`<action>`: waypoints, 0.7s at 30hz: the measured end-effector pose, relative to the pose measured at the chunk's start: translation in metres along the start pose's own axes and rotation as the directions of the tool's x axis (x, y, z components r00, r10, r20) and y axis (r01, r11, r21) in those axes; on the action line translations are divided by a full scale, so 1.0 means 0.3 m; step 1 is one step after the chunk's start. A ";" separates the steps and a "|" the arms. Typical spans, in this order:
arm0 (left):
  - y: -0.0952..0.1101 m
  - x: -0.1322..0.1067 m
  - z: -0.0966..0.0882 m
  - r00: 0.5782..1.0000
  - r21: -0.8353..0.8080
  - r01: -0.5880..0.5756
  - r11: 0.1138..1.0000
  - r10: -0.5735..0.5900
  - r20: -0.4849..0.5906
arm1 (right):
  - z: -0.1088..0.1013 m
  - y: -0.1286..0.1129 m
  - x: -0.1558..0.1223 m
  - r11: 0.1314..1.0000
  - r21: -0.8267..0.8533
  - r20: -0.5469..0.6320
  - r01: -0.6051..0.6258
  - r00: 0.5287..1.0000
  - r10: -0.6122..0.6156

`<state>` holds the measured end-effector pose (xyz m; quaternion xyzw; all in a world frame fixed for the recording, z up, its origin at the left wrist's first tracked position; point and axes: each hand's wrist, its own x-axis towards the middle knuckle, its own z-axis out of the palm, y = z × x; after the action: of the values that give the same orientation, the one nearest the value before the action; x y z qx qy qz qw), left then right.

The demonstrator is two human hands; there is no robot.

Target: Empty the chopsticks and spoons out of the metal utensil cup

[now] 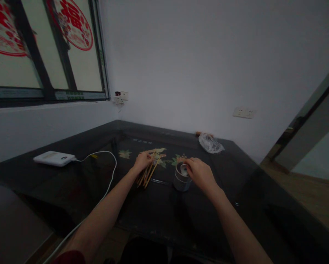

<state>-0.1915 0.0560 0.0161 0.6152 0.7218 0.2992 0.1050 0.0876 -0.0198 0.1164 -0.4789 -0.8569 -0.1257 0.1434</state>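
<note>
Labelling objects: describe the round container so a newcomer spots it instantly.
On the dark table, find the thin sticks by the left hand. Right of them, at the right hand, stands the round container, a wide upright cylinder, unlike the sticks.

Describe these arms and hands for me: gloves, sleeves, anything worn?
They are human: the left hand and right hand are both ungloved, and the forearms are bare. A dark red sleeve shows on the left, at the picture's bottom edge; none shows on the right. No watch shows on either side.
</note>
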 end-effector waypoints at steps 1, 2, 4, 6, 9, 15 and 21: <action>0.000 -0.001 0.002 1.000 0.015 0.000 1.000 0.000 -0.003 | -0.012 0.004 0.001 1.000 0.004 -0.028 -0.006 1.000 0.006; 0.000 -0.002 0.002 1.000 0.030 0.001 1.000 -0.001 -0.007 | -0.027 0.006 0.003 1.000 0.010 -0.061 -0.012 0.998 0.012; -0.002 -0.003 0.001 1.000 0.059 0.002 0.998 -0.001 -0.017 | -0.066 0.004 0.007 0.999 0.031 -0.144 -0.017 0.989 0.021; -0.005 -0.002 0.000 1.000 0.084 0.004 0.996 -0.002 -0.024 | -0.105 -0.015 0.012 0.998 0.059 -0.229 -0.009 0.973 0.022; -0.013 -0.003 -0.001 1.000 0.119 0.010 0.993 -0.006 -0.030 | -0.143 -0.074 0.020 0.995 0.098 -0.308 0.028 0.951 0.003; -0.035 -0.001 -0.013 0.999 0.178 0.026 0.984 -0.018 -0.048 | -0.127 -0.167 0.057 0.994 0.099 -0.264 0.053 0.964 -0.025; -0.068 0.014 -0.027 0.999 0.187 0.040 0.982 -0.035 -0.027 | -0.117 -0.107 0.076 0.994 0.096 -0.255 -0.051 0.964 0.074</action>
<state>-0.2136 0.0564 0.0120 0.6051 0.7594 0.2349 0.0438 0.0530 -0.0306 0.1548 -0.4784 -0.8202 -0.1443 0.2787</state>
